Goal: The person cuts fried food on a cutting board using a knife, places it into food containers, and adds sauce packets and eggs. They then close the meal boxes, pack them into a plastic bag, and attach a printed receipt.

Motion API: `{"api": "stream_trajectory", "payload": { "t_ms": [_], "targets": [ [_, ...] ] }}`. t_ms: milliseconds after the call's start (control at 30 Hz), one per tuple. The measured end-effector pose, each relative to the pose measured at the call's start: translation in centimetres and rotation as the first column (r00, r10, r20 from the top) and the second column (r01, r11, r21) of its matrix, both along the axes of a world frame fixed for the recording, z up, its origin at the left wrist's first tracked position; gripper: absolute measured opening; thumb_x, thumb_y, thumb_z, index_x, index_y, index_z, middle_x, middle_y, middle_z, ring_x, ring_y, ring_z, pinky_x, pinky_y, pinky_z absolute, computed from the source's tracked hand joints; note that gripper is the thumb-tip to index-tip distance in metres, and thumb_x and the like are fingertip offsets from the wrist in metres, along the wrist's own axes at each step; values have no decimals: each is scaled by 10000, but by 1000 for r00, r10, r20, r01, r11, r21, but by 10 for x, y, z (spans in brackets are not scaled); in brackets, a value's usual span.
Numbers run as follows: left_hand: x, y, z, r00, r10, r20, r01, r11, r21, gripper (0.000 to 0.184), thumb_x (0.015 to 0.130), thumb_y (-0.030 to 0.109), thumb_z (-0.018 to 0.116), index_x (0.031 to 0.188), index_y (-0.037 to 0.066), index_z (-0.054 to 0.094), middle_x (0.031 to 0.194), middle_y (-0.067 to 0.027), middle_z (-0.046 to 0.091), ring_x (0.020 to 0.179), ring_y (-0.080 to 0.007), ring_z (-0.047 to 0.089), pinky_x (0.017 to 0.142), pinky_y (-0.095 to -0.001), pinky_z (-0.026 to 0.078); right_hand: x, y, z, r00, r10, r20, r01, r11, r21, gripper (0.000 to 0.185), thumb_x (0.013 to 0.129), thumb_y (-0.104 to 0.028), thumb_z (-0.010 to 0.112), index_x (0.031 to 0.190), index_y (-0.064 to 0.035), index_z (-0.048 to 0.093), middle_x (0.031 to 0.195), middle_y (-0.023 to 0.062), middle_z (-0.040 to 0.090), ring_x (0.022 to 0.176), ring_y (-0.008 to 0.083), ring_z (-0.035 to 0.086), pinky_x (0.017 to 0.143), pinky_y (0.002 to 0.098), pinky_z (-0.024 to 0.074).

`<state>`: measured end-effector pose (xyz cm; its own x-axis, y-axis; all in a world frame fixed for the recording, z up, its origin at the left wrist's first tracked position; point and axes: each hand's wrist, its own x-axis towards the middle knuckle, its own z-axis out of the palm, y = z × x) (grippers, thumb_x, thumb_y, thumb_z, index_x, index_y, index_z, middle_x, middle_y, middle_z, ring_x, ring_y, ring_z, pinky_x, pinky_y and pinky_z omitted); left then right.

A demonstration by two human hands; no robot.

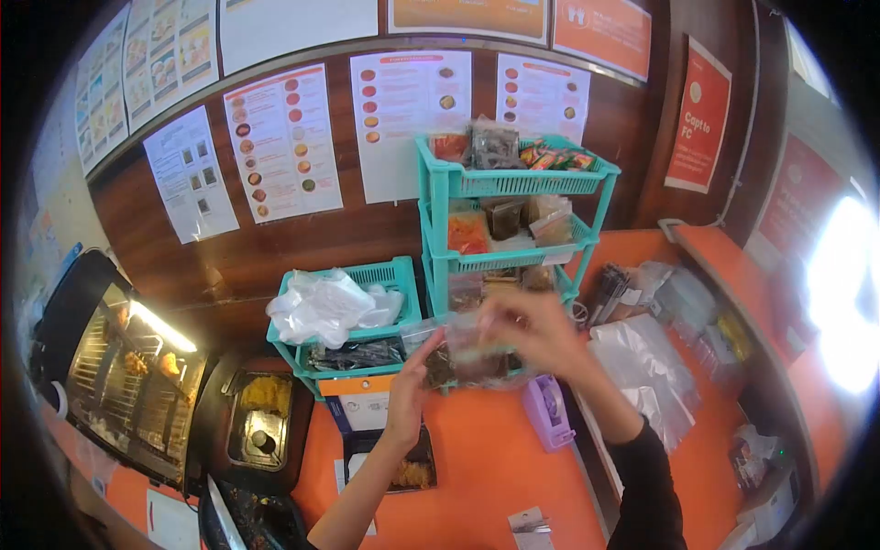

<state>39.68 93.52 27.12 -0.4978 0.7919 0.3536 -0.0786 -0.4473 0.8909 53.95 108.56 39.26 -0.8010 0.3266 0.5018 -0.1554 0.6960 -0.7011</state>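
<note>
My left hand point(410, 399) is raised in front of the lowest tier of a turquoise rack point(518, 186). Its thumb and fingers close on the edge of a small clear plastic packet point(475, 356) with dark contents, blurred against similar packets behind it. Up and to the right, my right hand point(532, 332) is curled with its fingertips pinched together over the packet's top. Motion smears these fingers, so what they grip cannot be made out. Beneath my left forearm lies an open black food box point(417, 467) with yellowish food inside and an orange-and-white lid panel point(362, 401).
A turquoise basket point(396, 275) holds clear plastic bags point(335, 307). A purple tape dispenser point(548, 412) stands right of the rack. At left are a lit food warmer point(128, 376) and a metal pan point(261, 426). Stacked plastic bags point(642, 367) lie on the orange counter point(477, 495).
</note>
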Motion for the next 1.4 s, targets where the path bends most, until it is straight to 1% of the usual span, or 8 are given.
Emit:
{"api": "stream_trajectory", "payload": {
  "t_ms": [67, 233, 367, 567, 700, 900, 967, 1400],
  "targets": [
    [6, 3, 14, 898, -324, 296, 294, 945, 143, 461, 1023, 287, 372, 1372, 24, 519, 1340, -91, 565, 1226, -183, 521, 1048, -328, 382, -4, -24, -8, 996, -85, 31, 83, 994, 76, 94, 827, -116, 653, 866, -31, 644, 738, 94, 673, 756, 214, 690, 706, 307, 515],
    [20, 10, 22, 999, 36, 0, -36, 996, -79, 356, 990, 159, 551, 1318, 19, 543, 1079, -75, 683, 905, -162, 697, 657, -258, 558, -18, -3, 22, 956, -179, -232, 244, 924, 294, 69, 765, -115, 667, 715, -69, 683, 745, 98, 692, 683, 268, 671, 654, 354, 518],
    [10, 0, 12, 991, -21, 133, 22, 1000, -2, 383, 995, 154, 541, 1359, 38, 504, 1155, -74, 652, 1003, -151, 661, 750, -286, 550, -47, 104, 93, 632, -456, -627, 772, 438, 460, 208, 795, -195, 676, 960, -67, 685, 829, 140, 652, 818, 327, 635, 743, 473, 487],
    [-11, -46, -11, 969, 222, 103, -209, 970, -125, 425, 996, 159, 549, 1399, 73, 448, 1225, -58, 597, 1054, -142, 591, 915, -281, 457, -106, 203, 122, 457, -882, -113, 771, 329, 545, 439, 779, -388, 651, 1072, -62, 666, 1070, 232, 623, 1015, 392, 637, 825, 514, 512],
    [-52, -67, -73, 973, 124, 194, -73, 965, -252, 253, 1014, 242, 533, 1193, 71, 584, 1057, -1, 617, 959, -110, 576, 850, -277, 464, -97, 171, 111, 261, -611, -748, 963, 105, 250, 246, 868, -253, 606, 1009, -56, 646, 1020, 182, 637, 943, 392, 649, 788, 489, 515],
    [-53, -86, -54, 797, 70, 600, 57, 980, -191, 380, 1038, 368, 427, 1271, 82, 518, 1184, -98, 610, 1120, -263, 610, 941, -525, 531, -54, -14, 16, 834, -396, -384, 413, 910, -41, 33, 916, -61, 616, 898, -40, 634, 853, 33, 654, 715, 108, 578, 662, 254, 474],
    [-55, -83, -59, 775, -18, 631, 152, 976, -159, 499, 1037, 449, 371, 1368, 81, 429, 1266, -151, 594, 1167, -347, 597, 951, -566, 521, -58, -51, -58, 995, 10, -101, -30, 980, -198, 8, 874, -27, 656, 873, -34, 656, 863, 24, 667, 691, 79, 640, 595, 231, 495],
    [-72, -95, -111, 884, -247, 396, 399, 840, -367, 498, 916, 28, 634, 1283, 86, 301, 1251, -149, 513, 1103, -280, 616, 915, -456, 568, -108, -66, -204, 986, 55, 159, -51, 998, -29, 294, 788, -233, 757, 875, 10, 616, 677, 71, 630, 669, 159, 622, 688, 346, 514]
  ]
}}
